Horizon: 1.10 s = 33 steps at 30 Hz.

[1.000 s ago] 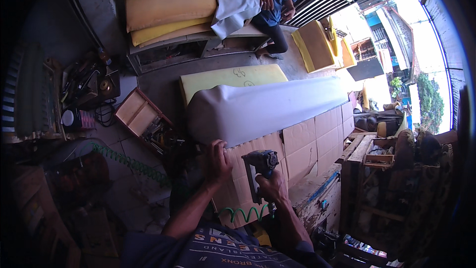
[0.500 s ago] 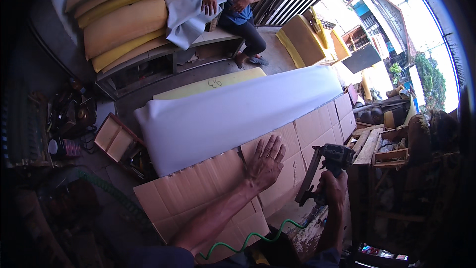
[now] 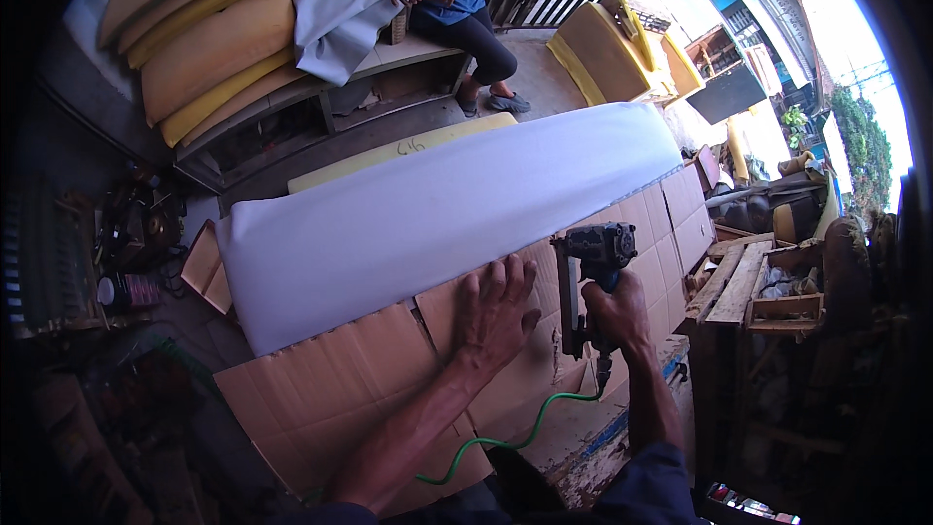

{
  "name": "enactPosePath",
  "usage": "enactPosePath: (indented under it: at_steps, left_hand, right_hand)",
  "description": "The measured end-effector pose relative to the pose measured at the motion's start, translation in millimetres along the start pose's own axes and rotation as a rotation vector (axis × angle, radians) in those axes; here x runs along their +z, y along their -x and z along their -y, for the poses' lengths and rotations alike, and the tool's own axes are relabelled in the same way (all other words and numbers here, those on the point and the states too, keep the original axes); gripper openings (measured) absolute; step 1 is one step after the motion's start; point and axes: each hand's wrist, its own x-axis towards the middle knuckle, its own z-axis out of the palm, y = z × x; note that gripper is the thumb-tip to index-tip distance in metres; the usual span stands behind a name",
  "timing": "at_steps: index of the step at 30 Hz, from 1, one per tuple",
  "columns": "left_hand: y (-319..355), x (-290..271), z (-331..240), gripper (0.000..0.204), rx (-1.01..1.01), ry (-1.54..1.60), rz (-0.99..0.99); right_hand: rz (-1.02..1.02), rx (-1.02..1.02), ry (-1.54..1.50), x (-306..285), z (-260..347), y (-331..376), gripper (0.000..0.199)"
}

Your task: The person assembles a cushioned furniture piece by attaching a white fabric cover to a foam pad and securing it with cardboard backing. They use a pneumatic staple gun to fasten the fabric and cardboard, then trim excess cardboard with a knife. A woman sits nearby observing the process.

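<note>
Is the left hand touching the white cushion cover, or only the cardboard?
Cannot tell. In the head view the left hand lies flat on the cardboard, its fingertips reaching the white cushion cover's edge, but no plain contact or gap shows.

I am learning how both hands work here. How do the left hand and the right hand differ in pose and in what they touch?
The left hand lies flat, fingers spread, on the cardboard by the white cushion; the right hand is closed around the staple gun. The left hand holds nothing; the right hand carries the gun upright, with its green hose trailing below. Both are bare.
</note>
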Motion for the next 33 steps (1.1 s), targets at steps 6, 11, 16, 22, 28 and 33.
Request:
enactPosePath:
  at_steps: [6,11,16,22,28,33]
  left_hand:
    - [-11.7,7.2,-10.5,0.084,-0.093,0.009,-0.023]
    - [-12.4,6.2,-10.5,0.084,-0.098,-0.032,-0.027]
    - [-11.5,8.4,-11.9,0.082,-0.117,-0.007,-0.015]
    - [-7.2,-1.7,-4.0,0.08,-0.078,0.014,-0.072]
    - [-4.1,-8.8,-2.0,0.077,-0.098,0.069,-0.025]
    - [25.4,-20.2,20.3,0.071,-0.099,0.024,-0.046]
  right_hand:
    - [0.023,-0.002,0.099,-2.3,-8.3,-15.7,0.026]
    - [0.045,0.036,0.09,-3.6,-7.4,-20.6,0.026]
    - [0.073,0.056,0.125,-0.6,-5.3,-25.1,0.026]
    - [0.093,0.072,0.062,0.1,-0.8,-22.9,0.026]
    - [0.09,0.094,0.053,15.3,5.4,-9.3,0.026]
    - [0.126,0.196,0.034,17.0,14.4,-5.9,0.023]
